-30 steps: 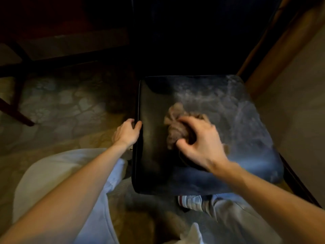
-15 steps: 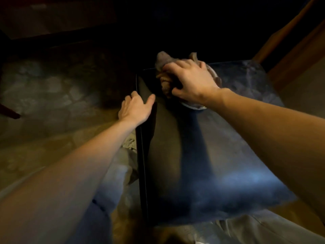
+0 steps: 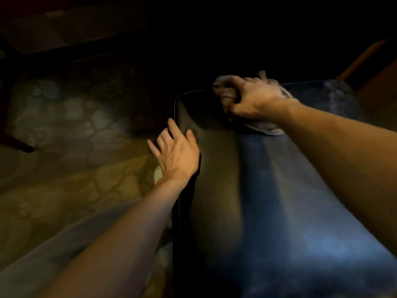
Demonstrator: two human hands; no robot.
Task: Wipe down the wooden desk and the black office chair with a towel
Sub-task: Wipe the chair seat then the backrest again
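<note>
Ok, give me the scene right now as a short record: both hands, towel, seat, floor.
right hand: grips the bunched towel, pressing it on the seat's far edge
left hand: fingers straight, resting on the seat's left edge, holding nothing
seat: black, glossy; far right corner looks dusty
towel: grey, crumpled, partly under the right wrist
floor: stone pattern, left of seat
lighting: dim, far side too dark to read

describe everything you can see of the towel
The towel is a greyish-brown cloth crumpled into a wad. It lies at the far end of the black chair seat, near its far left corner. The right hand grips it from above, fingers curled into the folds; a paler edge pokes out under the wrist. Blur hides its weave.
</note>
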